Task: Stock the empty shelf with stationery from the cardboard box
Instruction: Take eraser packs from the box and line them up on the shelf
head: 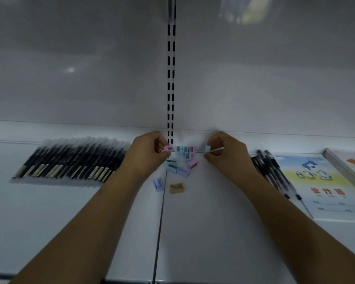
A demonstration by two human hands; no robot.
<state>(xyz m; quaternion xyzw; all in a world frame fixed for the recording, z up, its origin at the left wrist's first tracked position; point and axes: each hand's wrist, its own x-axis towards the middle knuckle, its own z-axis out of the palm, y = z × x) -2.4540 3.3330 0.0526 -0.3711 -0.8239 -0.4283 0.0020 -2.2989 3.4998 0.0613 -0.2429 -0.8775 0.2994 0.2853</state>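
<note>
On the white shelf (203,222), near its back wall, lies a cluster of several small pencil sharpeners (182,160) in blue, pink and purple. My left hand (146,154) pinches a pink sharpener (168,148) at the cluster's left end. My right hand (228,154) pinches a blue sharpener (207,149) at the right end, and a thin white stick shows past its fingers. A purple sharpener (157,183) and a tan one (176,188) lie apart, nearer the front. The cardboard box is out of view.
A row of black pens in clear sleeves (70,162) lies on the left of the shelf. Loose black pens (273,169) and illustrated exercise books (324,181) lie on the right. A slotted upright (171,78) runs up the back wall.
</note>
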